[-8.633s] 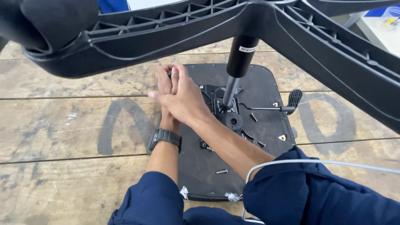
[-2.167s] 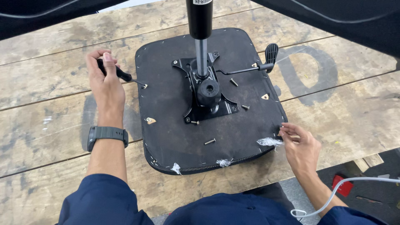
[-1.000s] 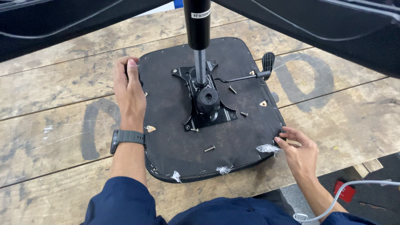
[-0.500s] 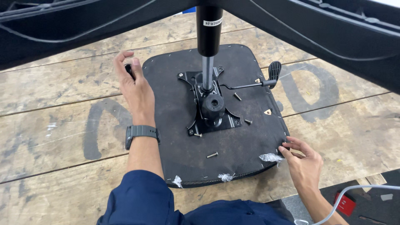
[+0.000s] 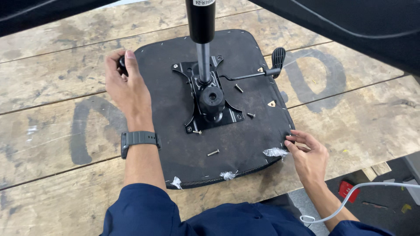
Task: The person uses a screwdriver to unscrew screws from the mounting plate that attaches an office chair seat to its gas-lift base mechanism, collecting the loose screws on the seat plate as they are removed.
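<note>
— Where is the seat and what are your hands doing?

— The seat (image 5: 245, 144) lies upside down on the counter (image 5: 52, 87). Your left hand (image 5: 127, 87) grasps a black knob (image 5: 122, 64) at its 10 o'clock edge; your right hand (image 5: 308, 153), fingers loosely curled, touches the 4 o'clock edge. Screws (image 5: 213, 152) lie loose near the metal bracket (image 5: 210, 100).

table (image 5: 52, 100): worn wood | red tool (image 5: 348, 189): on the floor below table's right edge | white cable (image 5: 350, 199): beside it
</note>
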